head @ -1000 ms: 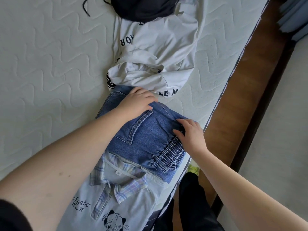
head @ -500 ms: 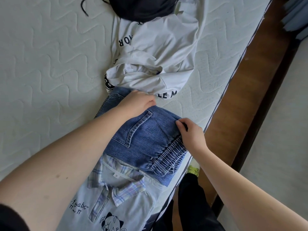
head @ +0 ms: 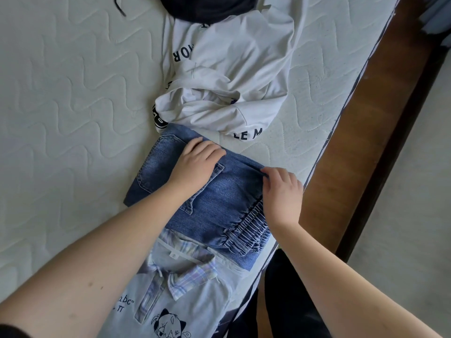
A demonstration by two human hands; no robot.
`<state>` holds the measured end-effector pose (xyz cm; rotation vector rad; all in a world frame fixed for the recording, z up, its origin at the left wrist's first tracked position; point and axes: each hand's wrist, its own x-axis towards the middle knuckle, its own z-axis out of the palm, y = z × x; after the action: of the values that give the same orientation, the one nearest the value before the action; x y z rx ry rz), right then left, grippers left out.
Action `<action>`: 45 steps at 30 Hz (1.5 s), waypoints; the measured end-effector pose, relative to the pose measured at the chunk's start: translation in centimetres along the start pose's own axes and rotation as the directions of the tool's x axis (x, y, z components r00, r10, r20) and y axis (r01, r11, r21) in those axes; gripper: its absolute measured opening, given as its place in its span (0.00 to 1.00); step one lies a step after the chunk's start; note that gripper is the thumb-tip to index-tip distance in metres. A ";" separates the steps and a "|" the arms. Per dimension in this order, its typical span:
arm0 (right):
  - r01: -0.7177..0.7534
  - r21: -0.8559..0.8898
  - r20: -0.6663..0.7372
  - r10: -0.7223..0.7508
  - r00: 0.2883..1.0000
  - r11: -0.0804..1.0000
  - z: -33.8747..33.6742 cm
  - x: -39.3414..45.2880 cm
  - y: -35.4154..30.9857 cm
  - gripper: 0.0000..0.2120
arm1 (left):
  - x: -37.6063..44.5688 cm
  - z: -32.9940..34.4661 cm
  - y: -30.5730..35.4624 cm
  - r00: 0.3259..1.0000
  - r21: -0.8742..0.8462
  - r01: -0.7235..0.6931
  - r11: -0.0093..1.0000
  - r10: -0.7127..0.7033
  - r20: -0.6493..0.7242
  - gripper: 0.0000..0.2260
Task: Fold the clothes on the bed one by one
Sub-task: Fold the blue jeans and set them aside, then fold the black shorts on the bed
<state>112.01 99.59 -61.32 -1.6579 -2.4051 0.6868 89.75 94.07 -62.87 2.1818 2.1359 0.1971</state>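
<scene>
While the folded jeans (head: 207,198) lie near the bed's edge, both hands work on them. Denim folded into a thick rectangular bundle, elastic gathered waistband toward the person's side, a back pocket showing on top. Left hand (head: 195,164) rests flat on the upper layer, fingers straight, pressing the far fold down; grip wide, holding nothing. Right hand (head: 280,191) sits at the bundle's right edge, fingertips curled over the corner fold, apparently pinching the denim there.

Handling, by judgement: denim is heavy for cloth, fairly stiff, not slippery; holds a crease and stays put under a flat palm. Best taken at the folded edges or under the whole bundle, not by the waistband, which would let layers slide open.

Just beyond the left hand: crumpled white lettered shirt (head: 227,76), unfolded, touching the jeans. Farther off, a dark garment (head: 210,8). Nearer the person, partly under the jeans: folded pale collared shirt (head: 185,289) with cartoon print. All on the quilted mattress (head: 68,93); wooden bed frame (head: 371,132) to the right.
</scene>
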 end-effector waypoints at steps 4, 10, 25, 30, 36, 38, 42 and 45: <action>0.256 -0.038 0.112 -0.250 0.962 0.966 1.7 -1.8 -1.7 0.21 | -1.9 0.6 -0.8 0.991 0.103 -0.042 0.994 0.028 0.127 0.22; 0.262 -0.242 0.303 -0.184 0.935 0.934 2.8 -1.9 1.4 0.32 | -3.8 1.3 -3.0 0.978 0.150 0.106 0.983 -0.130 0.161 0.28; 0.301 -0.235 0.478 -0.160 0.864 0.924 -2.5 -0.7 2.4 0.33 | -3.1 -3.7 0.1 0.873 0.114 0.341 0.933 -0.360 0.329 0.28; 0.284 -0.322 0.444 -0.121 0.888 0.903 -11.0 -3.4 3.3 0.33 | -4.1 -9.4 4.9 0.874 0.087 0.317 0.944 -0.327 0.359 0.27; 0.338 -0.285 0.384 -0.217 0.898 0.897 -22.7 -4.7 4.5 0.31 | -3.3 -17.2 10.1 0.888 0.093 0.323 0.942 -0.336 0.315 0.27; 0.342 -0.292 0.357 -0.230 0.905 0.893 -25.3 -5.2 4.7 0.30 | -2.8 -19.5 12.3 0.905 0.106 0.306 0.946 -0.324 0.276 0.28; 0.343 -0.278 0.294 -0.260 0.920 0.897 -29.9 -5.8 5.2 0.29 | -1.5 -23.6 16.6 0.926 0.104 0.274 0.956 -0.291 0.241 0.28; 0.341 -0.275 0.286 -0.262 0.922 0.899 -32.8 -5.6 5.6 0.28 | 0.0 -26.5 19.7 0.914 0.113 0.272 0.956 -0.293 0.279 0.28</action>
<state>130.83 105.49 -33.96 -1.2996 -3.0023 0.4889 105.25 92.78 -33.80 1.7657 2.2732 -0.2137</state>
